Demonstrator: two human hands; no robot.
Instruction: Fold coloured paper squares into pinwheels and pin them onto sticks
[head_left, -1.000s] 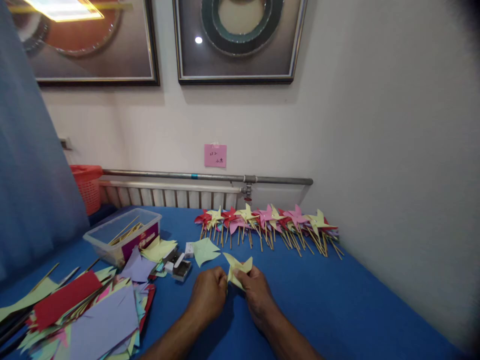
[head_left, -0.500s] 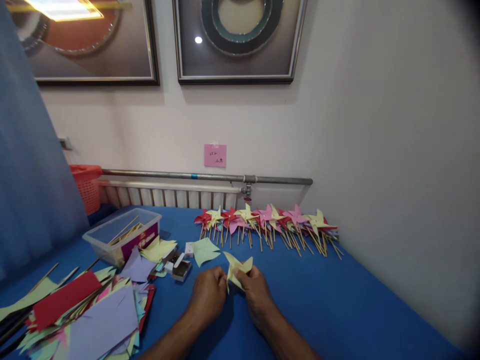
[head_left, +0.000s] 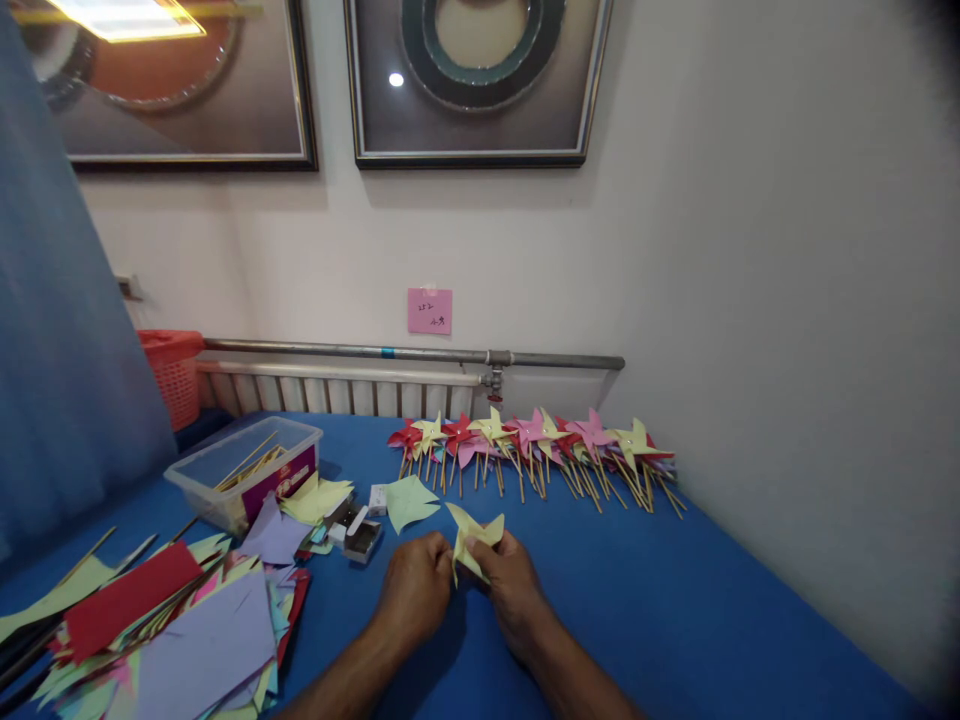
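Note:
My right hand [head_left: 511,590] pinches a pale yellow paper pinwheel [head_left: 474,538], thumb pressed near its middle, blades folded inward. Close by on the left, my left hand [head_left: 420,575] is closed like a fist at the pinwheel's left edge. Whatever its fingers hold is hidden. Beyond the hands a pale green cut paper square [head_left: 410,503] lies flat. Beside it are a small white box [head_left: 378,499] and an opened small box [head_left: 363,540] with a dark inside.
Finished pinwheels on sticks [head_left: 531,430] lie in a row at the back. A clear plastic box [head_left: 196,492] holds sticks at left. Stacked coloured paper [head_left: 206,640] covers the front left of the blue table [head_left: 675,620]. A pipe [head_left: 322,347] runs along the wall.

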